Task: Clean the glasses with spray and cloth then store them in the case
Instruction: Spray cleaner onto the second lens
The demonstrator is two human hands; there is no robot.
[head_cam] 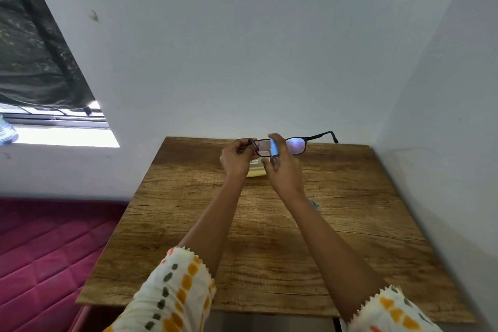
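Note:
Dark-framed glasses [297, 144] are held up above the far part of the wooden table [269, 237]. My left hand [237, 159] pinches the frame's left end, where the temple is folded. My right hand [283, 167] grips a small blue spray bottle [274, 149], its top raised against the middle of the frame. The right temple sticks out to the right. A pale yellow case [257, 171] lies on the table behind my hands, mostly hidden. A bit of light cloth [314, 203] peeks out beside my right forearm.
Walls close the table at the back and on the right. A pink quilted mattress [48, 250] lies low on the left. A window with a dark curtain [35, 48] is at upper left.

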